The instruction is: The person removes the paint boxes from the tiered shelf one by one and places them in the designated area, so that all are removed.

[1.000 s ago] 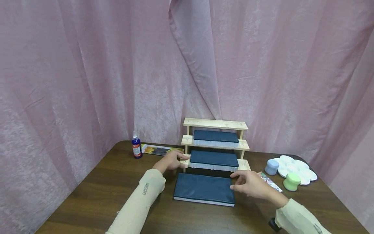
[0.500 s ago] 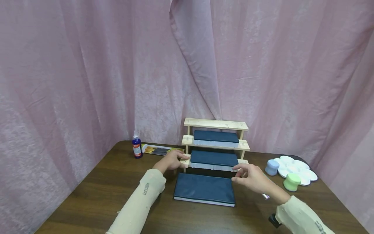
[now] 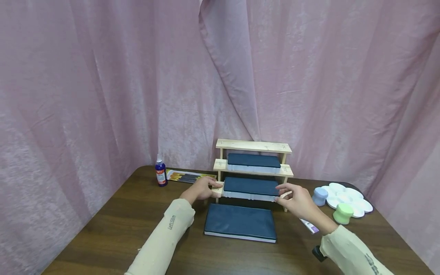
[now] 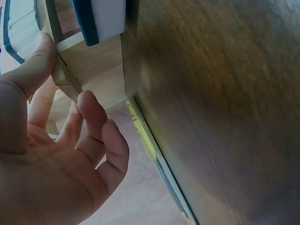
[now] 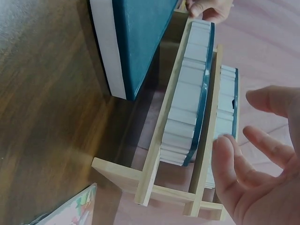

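Dark blue-green covers (image 3: 252,186), pale yellow rack (image 3: 253,145)

On the table (image 3: 113,229), one box (image 3: 240,221) lies before the rack (image 3: 253,145), two more boxes (image 3: 252,185) on it; bottle (image 3: 160,174) left, palette (image 3: 345,197) right.
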`<state>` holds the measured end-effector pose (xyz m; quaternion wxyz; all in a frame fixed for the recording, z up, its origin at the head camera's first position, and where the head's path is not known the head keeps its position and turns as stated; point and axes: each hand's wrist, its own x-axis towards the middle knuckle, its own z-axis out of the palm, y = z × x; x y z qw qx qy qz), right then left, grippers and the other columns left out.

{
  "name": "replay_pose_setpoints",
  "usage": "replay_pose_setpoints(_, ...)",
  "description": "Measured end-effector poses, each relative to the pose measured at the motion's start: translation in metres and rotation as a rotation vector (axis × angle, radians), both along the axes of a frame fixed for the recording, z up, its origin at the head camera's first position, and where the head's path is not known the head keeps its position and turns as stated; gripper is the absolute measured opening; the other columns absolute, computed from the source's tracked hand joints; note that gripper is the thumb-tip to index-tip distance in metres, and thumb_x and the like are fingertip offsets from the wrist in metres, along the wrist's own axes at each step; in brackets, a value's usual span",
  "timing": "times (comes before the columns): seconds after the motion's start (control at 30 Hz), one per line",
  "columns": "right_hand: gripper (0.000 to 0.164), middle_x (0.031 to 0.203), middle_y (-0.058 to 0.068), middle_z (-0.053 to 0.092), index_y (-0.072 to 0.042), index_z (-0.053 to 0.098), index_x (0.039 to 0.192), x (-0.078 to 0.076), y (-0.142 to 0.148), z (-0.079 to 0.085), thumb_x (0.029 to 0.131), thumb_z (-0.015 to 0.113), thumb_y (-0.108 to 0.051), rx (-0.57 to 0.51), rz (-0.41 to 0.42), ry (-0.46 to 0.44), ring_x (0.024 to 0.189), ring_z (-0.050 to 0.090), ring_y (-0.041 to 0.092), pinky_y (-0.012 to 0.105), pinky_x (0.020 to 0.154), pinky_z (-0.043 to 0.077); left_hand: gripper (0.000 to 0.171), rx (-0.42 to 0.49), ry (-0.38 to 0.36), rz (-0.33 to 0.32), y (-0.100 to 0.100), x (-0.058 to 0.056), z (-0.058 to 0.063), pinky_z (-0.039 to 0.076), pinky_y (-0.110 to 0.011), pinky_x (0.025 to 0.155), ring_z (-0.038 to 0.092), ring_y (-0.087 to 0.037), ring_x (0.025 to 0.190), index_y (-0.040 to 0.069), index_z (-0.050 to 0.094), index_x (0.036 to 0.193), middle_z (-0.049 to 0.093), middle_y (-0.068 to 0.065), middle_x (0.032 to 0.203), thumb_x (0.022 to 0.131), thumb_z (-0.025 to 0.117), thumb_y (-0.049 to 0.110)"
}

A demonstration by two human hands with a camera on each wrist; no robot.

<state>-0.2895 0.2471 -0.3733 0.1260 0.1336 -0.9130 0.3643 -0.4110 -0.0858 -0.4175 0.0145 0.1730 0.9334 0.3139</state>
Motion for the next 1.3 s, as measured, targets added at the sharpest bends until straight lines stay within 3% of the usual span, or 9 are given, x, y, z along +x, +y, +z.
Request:
replay_pose_setpoints(0.4,0.034,0.107,0.020,0.067,0.002,0.069,0.114,-0.016,-0.002,0.001,0.086,0.077,-0.014,0.031,-0.089,0.191,0.093,0.067,0.035,0.050,0.081,0.055,0.039,0.018,-0.004,-0.009,0.002,0.001,0.002,0.041,-0.046,0.107,0.051,-0.034,0.129,0.021,0.077,0.113,0.061,-0.011,0.134,0.076,0.088,0.024)
replay_pose_setpoints(0.5,0.035,0.110,0.021,0.065,0.001,0.068,0.116,-0.019,-0.005,0.002,0.086,0.076,-0.015,0.033,-0.110,0.192,0.097,0.065,0.038,0.051,0.082,0.054,0.039,0.012,0.000,-0.008,0.002,0.001,0.002,0.041,-0.046,0.107,0.051,-0.034,0.129,0.021,0.077,0.113,0.061,-0.011,0.134,0.076,0.088,0.024)
replay_pose_setpoints(0.7,0.037,0.113,0.021,0.062,0.001,0.067,0.119,-0.030,-0.009,0.001,0.086,0.075,-0.015,0.060,-0.133,0.199,0.094,0.059,0.034,0.043,0.074,0.050,0.039,0.010,0.004,-0.011,0.000,0.002,0.002,0.042,-0.047,0.106,0.051,-0.035,0.129,0.021,0.077,0.113,0.061,-0.011,0.133,0.075,0.088,0.024)
replay_pose_setpoints(1.0,0.043,0.129,0.029,0.053,0.002,0.062,0.125,-0.046,-0.010,0.001,0.088,0.071,-0.018,0.064,-0.179,0.213,0.112,0.053,0.043,0.060,0.093,0.043,0.039,0.010,0.009,-0.021,0.000,0.000,0.001,0.042,-0.045,0.106,0.052,-0.034,0.128,0.021,0.077,0.113,0.062,-0.011,0.133,0.075,0.088,0.024)
replay_pose_setpoints(1.13,0.046,0.136,0.031,0.047,0.002,0.059,0.129,-0.052,-0.011,0.004,0.090,0.069,-0.019,0.059,-0.213,0.171,0.123,0.042,0.050,0.063,0.097,0.039,0.040,0.022,0.002,-0.014,0.001,0.000,0.002,0.042,-0.045,0.107,0.051,-0.035,0.128,0.020,0.078,0.112,0.061,-0.012,0.133,0.074,0.089,0.022)
replay_pose_setpoints(1.3,0.050,0.140,0.032,0.044,0.002,0.056,0.134,-0.063,-0.009,0.004,0.091,0.068,-0.021,0.060,-0.224,0.128,0.125,0.038,0.051,0.063,0.099,0.036,0.039,0.017,-0.007,-0.010,0.000,0.000,0.001,0.042,-0.045,0.107,0.051,-0.034,0.129,0.021,0.078,0.112,0.061,-0.010,0.133,0.074,0.089,0.023)
